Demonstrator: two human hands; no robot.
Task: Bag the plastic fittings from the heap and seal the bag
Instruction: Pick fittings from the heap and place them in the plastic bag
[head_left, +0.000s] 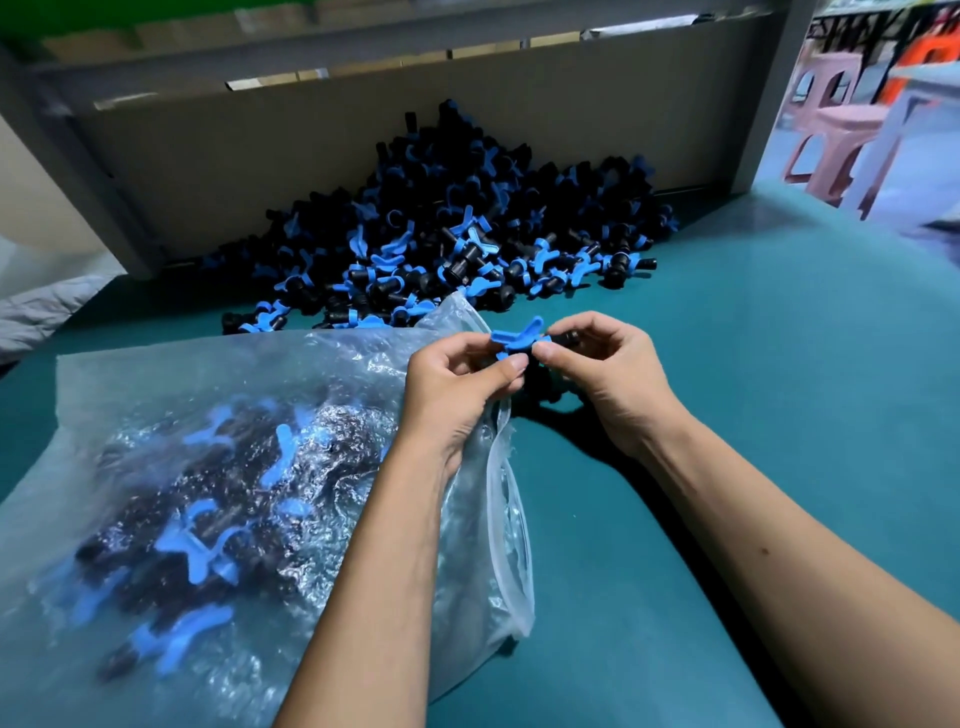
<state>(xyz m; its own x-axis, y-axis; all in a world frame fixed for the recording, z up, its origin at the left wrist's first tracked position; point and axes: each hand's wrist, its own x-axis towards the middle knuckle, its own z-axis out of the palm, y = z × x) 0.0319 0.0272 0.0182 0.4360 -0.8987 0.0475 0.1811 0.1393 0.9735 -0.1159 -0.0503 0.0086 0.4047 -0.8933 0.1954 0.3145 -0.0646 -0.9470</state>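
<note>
From my feed, both hands pinch one blue-winged fitting right above the bag mouth: left hand and right hand curled on it, probably so it drops straight in. Heap sits far, within reach.

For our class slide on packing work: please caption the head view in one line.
Both hands, left hand and right hand, hold a fitting beside the open bag.

Glossy crinkled plastic bag — matt plastic fittings — smooth teal tabletop
</note>
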